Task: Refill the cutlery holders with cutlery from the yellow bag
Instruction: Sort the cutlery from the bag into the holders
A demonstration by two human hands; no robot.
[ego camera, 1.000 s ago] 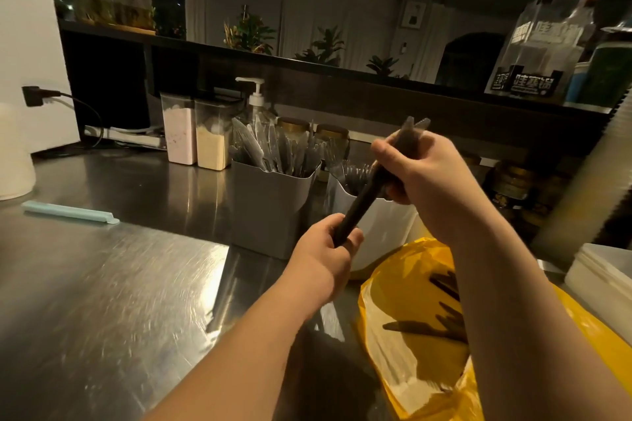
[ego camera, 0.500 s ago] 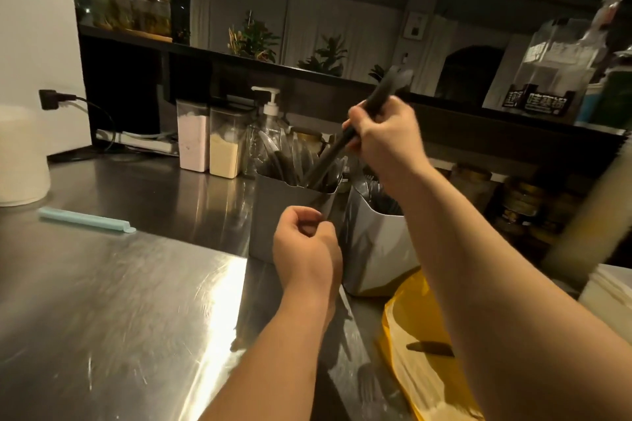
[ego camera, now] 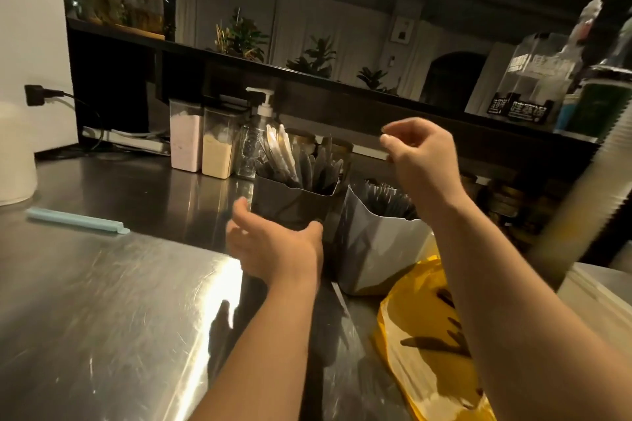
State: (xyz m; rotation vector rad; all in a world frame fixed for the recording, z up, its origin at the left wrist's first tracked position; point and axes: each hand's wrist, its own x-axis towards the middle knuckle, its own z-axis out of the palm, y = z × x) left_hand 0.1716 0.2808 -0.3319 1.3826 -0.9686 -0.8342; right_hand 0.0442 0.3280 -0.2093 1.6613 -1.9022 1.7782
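Two cutlery holders stand on the steel counter [ego camera: 102, 301]. The dark left holder [ego camera: 290, 205] is full of wrapped cutlery [ego camera: 301, 161]. The pale grey right holder [ego camera: 376, 249] also holds dark cutlery [ego camera: 386, 195]. My left hand [ego camera: 273, 246] is open and cupped against the front of the left holder, thumb at its lower edge. My right hand [ego camera: 420, 154] hovers empty above the right holder, fingers loosely bent. The yellow bag [ego camera: 420, 284] lies open at the lower right under my right forearm, with several dark pieces of cutlery [ego camera: 434, 342] inside.
Behind the holders stand a pump bottle [ego camera: 256, 140] and two powder canisters [ego camera: 186, 140]. A pale blue stick [ego camera: 75, 220] lies at the left, near a white appliance [ego camera: 30, 61]. A stack of cups [ego camera: 598, 181] and a white container [ego camera: 598, 301] crowd the right edge.
My right hand carried the dark bundle of cutlery to the left holder and let it go. My left hand released the bundle and moved forward to that holder.
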